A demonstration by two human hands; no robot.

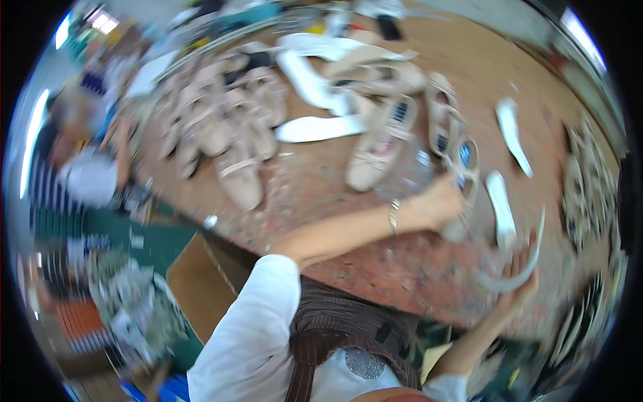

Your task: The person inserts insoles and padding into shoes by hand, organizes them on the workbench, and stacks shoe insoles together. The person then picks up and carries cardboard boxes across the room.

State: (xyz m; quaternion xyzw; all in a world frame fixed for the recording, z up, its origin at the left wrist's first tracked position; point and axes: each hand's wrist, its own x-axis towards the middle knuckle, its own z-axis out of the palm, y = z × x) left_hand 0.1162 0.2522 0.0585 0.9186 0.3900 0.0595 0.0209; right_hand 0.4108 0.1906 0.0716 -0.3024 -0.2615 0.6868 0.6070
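Note:
My left hand [439, 203], reaching across the table, is closed around a beige strapped shoe [456, 232]. The shoe's opening points away from me, and part of its side is covered by my fingers. At the right, near the table's front edge, my right hand [520, 276] grips a thin white insole [501, 285] bent into a curve. Just beyond that hand lies a flat white insole [499, 209], with another white insole [512, 137] farther back. A beige shoe [443, 114] rests behind the held one, and a larger beige shoe [380, 144] lies to its left.
Several beige shoes [240, 179] are bunched on the table's left. White insoles [321, 128] lie at the middle back. More shoes [575, 194] line the right edge. A cardboard box [199, 285] stands by the front left edge; a person [90, 171] sits beyond it.

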